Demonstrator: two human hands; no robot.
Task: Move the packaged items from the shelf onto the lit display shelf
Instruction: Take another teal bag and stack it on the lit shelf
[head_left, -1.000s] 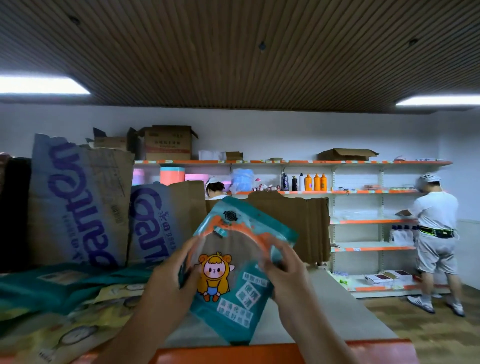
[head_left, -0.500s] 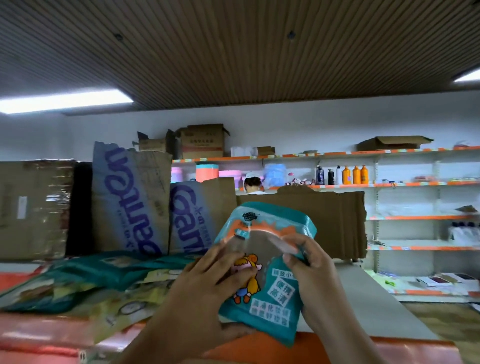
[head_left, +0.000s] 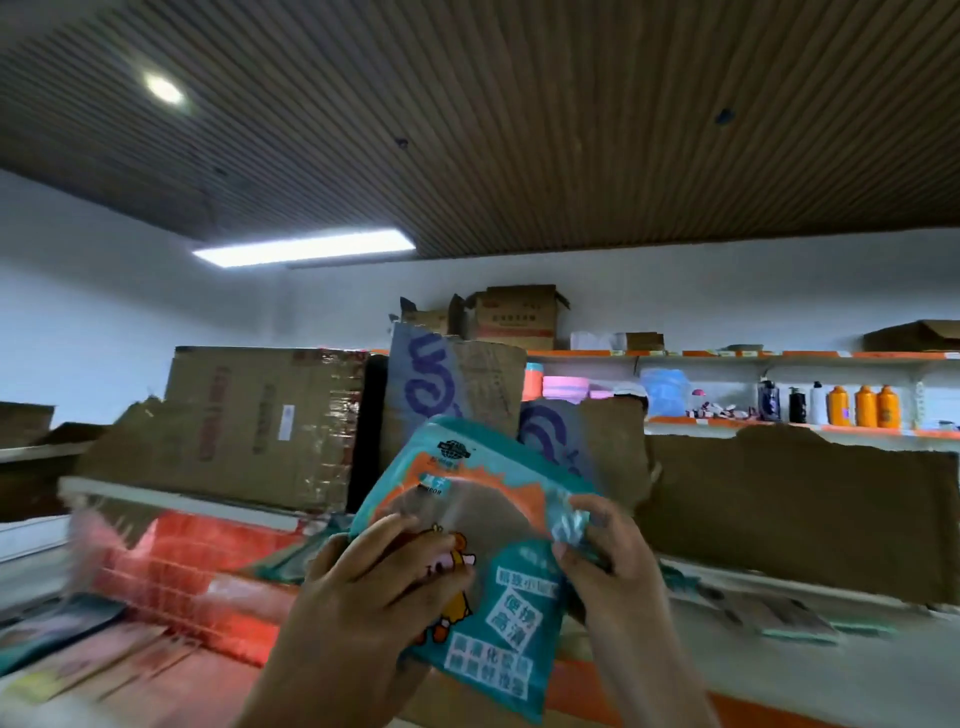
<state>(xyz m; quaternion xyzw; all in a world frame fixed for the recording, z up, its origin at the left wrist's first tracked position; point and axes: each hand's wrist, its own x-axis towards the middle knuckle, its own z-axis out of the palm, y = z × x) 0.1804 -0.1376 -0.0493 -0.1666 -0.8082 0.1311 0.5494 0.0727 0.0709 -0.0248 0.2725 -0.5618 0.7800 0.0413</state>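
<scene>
The teal packet (head_left: 498, 525) is held up in mid-air at chest height, tilted to the right, above the near shelf with its orange front edge (head_left: 587, 693). The left hand (head_left: 363, 587) lays its fingers across the printed front, the grip closed around the packet's left side. The right hand (head_left: 608, 561) pinches the crumpled upper right edge in a tight grip.

Behind the packet stands a wall of cardboard: a taped brown box (head_left: 260, 421), a flap with blue lettering (head_left: 447, 395) and a long torn sheet (head_left: 795, 509) to the right. A blurred red pack (head_left: 197, 561) lies on the left of the shelf. Beyond the cardboard, a wall rack with orange trim (head_left: 727, 354) carries three orange bottles (head_left: 865, 406) and an open carton (head_left: 514, 317) on top.
</scene>
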